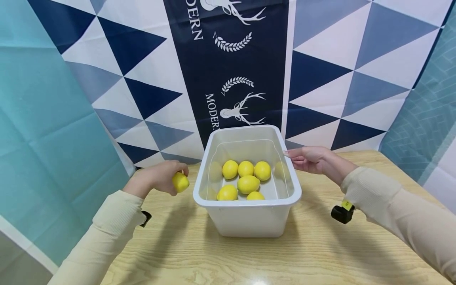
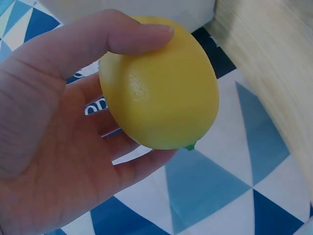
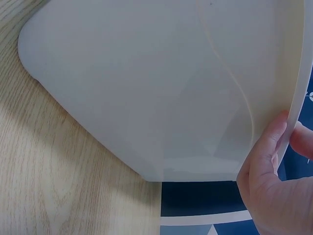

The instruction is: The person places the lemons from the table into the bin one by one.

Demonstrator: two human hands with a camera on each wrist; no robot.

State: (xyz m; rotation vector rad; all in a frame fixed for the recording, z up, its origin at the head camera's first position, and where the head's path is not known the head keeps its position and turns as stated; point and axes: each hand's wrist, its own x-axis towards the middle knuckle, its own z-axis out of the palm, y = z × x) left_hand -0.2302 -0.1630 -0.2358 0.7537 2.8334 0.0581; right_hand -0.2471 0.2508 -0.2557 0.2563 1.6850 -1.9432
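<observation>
My left hand holds a yellow lemon to the left of a white plastic bin. In the left wrist view the thumb lies across the lemon's side, the fingers curl behind it, and a small green tip shows at its lower end. At the bin's right side, my right hand pinches the rim, thumb on one face and fingers on the other. Several more lemons lie on the bin's floor, the nearest one partly hidden by the front wall.
The bin stands on a light wooden table, close to its back edge. Behind the table hangs a patterned cloth with triangles and deer heads. A teal cloth covers the left side. Black wrist cameras hang under both sleeves.
</observation>
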